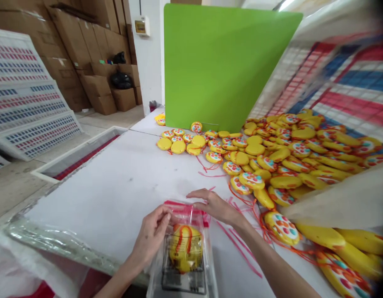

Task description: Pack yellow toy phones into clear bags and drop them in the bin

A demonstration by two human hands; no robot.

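Near the tabletop's (117, 182) front edge lies a clear bag (183, 248) holding a yellow toy (185, 247). The left hand (152, 236) pinches its red seal; the right hand (214, 205) presses flat, fingers together. Yellow toys (290, 157) heap rightward; cardboard boxes (95, 49) stand behind.

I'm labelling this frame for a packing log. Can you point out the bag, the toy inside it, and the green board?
bag (197, 209), head view, red zip strip at its top
toy (185, 248), head view, middle of yellow body
green board (222, 62), head view, centre of its face
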